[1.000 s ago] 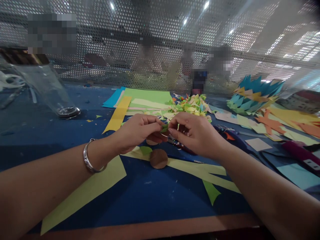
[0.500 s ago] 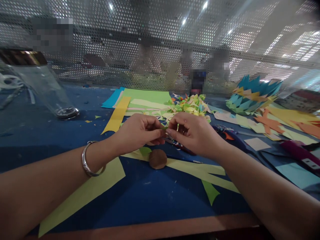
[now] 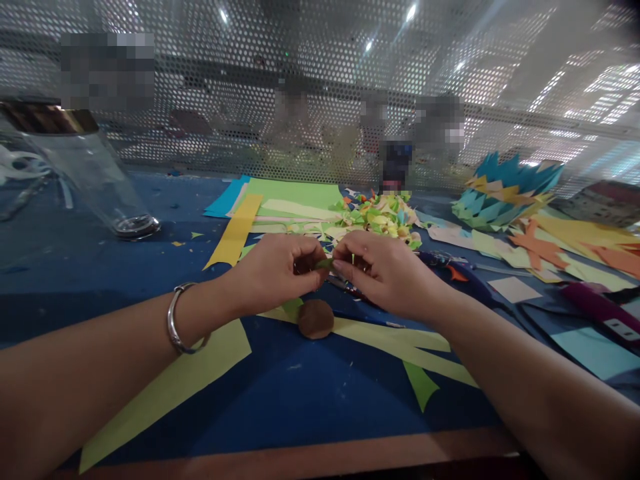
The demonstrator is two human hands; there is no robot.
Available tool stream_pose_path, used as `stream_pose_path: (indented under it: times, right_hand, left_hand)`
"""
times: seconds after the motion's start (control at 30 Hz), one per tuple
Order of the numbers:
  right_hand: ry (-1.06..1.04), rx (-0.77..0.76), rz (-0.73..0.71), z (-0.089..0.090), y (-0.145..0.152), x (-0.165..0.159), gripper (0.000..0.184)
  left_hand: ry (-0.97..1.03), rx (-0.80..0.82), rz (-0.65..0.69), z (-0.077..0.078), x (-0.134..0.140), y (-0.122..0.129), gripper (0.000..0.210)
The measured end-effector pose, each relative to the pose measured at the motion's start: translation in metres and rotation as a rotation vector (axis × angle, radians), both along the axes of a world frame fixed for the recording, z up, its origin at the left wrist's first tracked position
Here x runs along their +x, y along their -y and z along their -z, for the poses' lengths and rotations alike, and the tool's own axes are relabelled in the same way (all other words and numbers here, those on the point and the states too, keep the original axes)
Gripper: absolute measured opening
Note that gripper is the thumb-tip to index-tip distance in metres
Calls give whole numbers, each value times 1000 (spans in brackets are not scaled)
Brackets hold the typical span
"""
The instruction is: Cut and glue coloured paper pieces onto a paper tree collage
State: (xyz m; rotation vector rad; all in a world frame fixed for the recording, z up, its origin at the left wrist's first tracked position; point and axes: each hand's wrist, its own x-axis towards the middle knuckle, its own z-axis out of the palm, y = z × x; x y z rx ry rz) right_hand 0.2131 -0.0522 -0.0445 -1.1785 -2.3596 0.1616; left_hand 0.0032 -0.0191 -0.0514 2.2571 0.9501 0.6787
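Between the fingertips of both hands is a small green paper piece. My left hand, with a silver bangle at its wrist, pinches one end. My right hand pinches the other end with thumb and forefinger. Below them a brown round disc lies on pale yellow-green paper strips. A green paper scrap sticks out from under the strips. Under my left forearm is a larger yellow-green sheet.
Behind the hands lie a heap of paper scraps, green sheets and a yellow strip. A glass bottle stands left. To the right are a blue-handled tool, a purple tool and a spiky paper crown.
The fingertips have shifted slightly and my left thumb and forefinger have changed their hold, so more of the green paper piece shows. The disc and strips stay in place.
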Motion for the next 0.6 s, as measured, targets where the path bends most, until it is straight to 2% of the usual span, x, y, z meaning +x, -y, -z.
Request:
stream_pose_path:
  times: [0.07,0.23,0.6]
  right_hand:
    - [-14,-13,-5,-1,1,0,8]
    - [-80,-73,4,-2,2,0,5]
    - [-101,-54,-1,-1,1,-4,10]
  left_hand:
    - [-4,11,3,0,-1,-1,9]
    - [91,-101,-17,3,-1,-4,10]
    - [151,-178,-4,2,2,0,7]
